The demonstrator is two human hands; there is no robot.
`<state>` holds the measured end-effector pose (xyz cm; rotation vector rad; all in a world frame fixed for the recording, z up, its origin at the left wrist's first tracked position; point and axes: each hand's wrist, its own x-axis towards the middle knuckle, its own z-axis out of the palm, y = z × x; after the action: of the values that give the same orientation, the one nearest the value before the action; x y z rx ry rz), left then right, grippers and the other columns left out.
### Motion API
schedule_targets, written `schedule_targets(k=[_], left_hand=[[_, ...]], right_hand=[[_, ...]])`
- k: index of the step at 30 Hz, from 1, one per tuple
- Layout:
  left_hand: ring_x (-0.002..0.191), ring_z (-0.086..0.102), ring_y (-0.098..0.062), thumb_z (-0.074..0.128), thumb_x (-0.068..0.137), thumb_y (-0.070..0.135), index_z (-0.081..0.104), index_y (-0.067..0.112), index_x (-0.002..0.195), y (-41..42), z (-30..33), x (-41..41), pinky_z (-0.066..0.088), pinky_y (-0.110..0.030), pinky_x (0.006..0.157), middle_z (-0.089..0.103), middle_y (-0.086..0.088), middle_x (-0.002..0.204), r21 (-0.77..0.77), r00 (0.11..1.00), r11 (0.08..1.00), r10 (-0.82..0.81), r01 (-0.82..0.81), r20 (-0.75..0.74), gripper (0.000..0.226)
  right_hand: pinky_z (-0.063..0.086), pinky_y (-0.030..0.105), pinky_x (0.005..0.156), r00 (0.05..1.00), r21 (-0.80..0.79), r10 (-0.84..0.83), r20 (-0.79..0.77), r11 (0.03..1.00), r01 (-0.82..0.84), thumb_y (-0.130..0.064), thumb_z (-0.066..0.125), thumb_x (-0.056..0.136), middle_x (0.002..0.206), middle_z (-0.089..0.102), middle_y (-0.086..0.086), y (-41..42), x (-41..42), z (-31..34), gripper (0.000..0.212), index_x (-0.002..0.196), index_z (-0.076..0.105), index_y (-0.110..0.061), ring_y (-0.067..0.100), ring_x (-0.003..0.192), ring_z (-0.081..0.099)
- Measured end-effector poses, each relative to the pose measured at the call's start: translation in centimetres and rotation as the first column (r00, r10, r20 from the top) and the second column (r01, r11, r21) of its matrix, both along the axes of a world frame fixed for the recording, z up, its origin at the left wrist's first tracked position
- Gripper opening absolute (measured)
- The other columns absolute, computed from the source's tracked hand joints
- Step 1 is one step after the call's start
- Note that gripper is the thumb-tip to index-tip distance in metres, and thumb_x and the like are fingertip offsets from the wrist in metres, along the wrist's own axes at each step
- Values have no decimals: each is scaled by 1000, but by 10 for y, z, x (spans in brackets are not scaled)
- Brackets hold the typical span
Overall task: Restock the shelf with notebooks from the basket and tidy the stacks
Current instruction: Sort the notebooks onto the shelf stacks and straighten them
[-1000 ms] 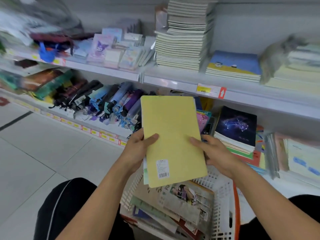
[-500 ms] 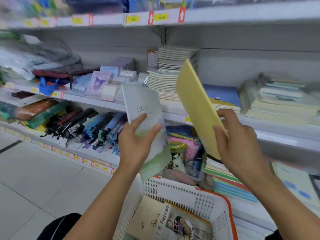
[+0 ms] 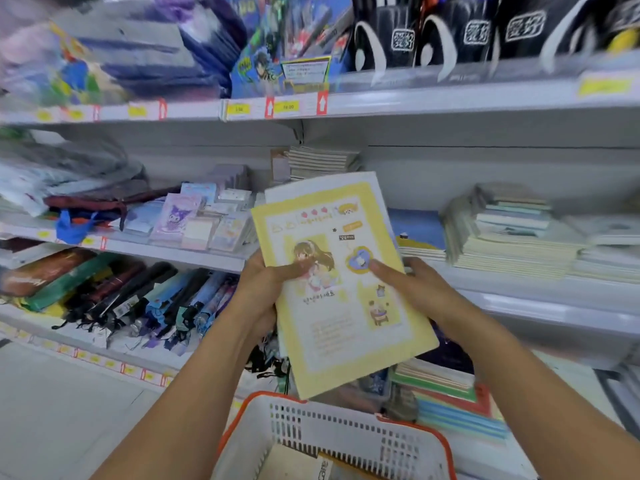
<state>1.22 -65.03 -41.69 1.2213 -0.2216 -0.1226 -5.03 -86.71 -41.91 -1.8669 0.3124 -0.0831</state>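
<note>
Yellow notebook [image 3: 341, 292] gripped by left hand [image 3: 263, 289] and right hand [image 3: 420, 289], above basket [image 3: 346, 434]

A white shop shelf [image 3: 519, 292] runs across the middle. On it, at three o'clock, lies a tall stack of pale notebooks [image 3: 512, 244]; left of that a low blue-covered stack [image 3: 419, 230]; at twelve o'clock a further pile of notebooks [image 3: 322, 161]. At nine o'clock lie small notepads [image 3: 197, 220]. On the shelf below [image 3: 104, 344], at eight o'clock, lies a row of folded umbrellas [image 3: 145, 299].
</note>
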Motion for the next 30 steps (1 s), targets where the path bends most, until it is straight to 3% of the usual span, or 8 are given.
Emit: schedule_targets(k=[2,7,12,18,22,24,28,30], left_hand=[[97,70,-37,71,76,-11,58,10,126,-11,6,7,59,-52,75,72,-13,113,-27,998,1000,-8,9,62,56],[96,72,-20,76,76,-7,20,43,146,-47,14,33,61,-44,68,70,17,110,82,994,996,17,-26,109,102],[84,71,-18,63,93,7,60,15,112,-80,4,47,59,-29,63,72,-2,104,394,979,897,-200,203,-48,21],[109,63,-31,65,92,7,46,3,139,-110,-10,74,50,-47,98,61,-15,127,500,968,832,-170,240,-183,51],[92,65,-30,73,85,6,62,3,96,-119,-11,95,54,-49,91,65,-19,112,485,980,858,-98,170,-171,15],[99,67,-26,90,68,21,63,3,110,-122,-11,108,55,-43,93,67,-11,116,520,976,827,-175,215,-127,53],[101,68,-13,98,44,35,64,18,113,-130,-3,114,55,-29,90,72,5,107,839,895,471,-444,272,-41,79],[103,65,-12,98,50,28,63,22,108,-138,-1,119,53,-27,93,70,8,106,874,880,423,-476,240,-11,68]], right_hand=[[55,54,92,991,312,129,-40,944,-110,-50,65,87,114,73,7,-13,-1,-2,55,128,61,-14,31,102,71],[57,54,84,989,422,-27,145,906,-37,-28,60,97,110,75,10,-30,-3,-9,30,124,65,-16,34,97,72],[59,37,51,946,530,-323,11,804,268,-21,62,97,105,74,15,-53,8,-13,25,118,65,-10,30,80,72],[58,38,51,929,522,-362,-78,779,347,-1,53,99,110,68,24,-78,27,-17,26,123,58,8,31,75,67],[62,38,59,957,454,-279,-74,845,282,11,61,89,96,73,18,-92,44,-13,29,117,62,8,25,71,73],[62,35,63,975,398,-218,-47,891,219,16,68,80,95,75,15,-97,51,-7,36,115,64,6,24,75,74],[61,31,74,995,207,-87,-46,974,94,20,79,63,96,77,11,-104,61,2,47,104,69,-1,22,90,74],[59,30,78,990,45,-99,-101,994,104,16,86,55,98,76,8,-108,69,2,55,103,69,-5,19,92,72]])
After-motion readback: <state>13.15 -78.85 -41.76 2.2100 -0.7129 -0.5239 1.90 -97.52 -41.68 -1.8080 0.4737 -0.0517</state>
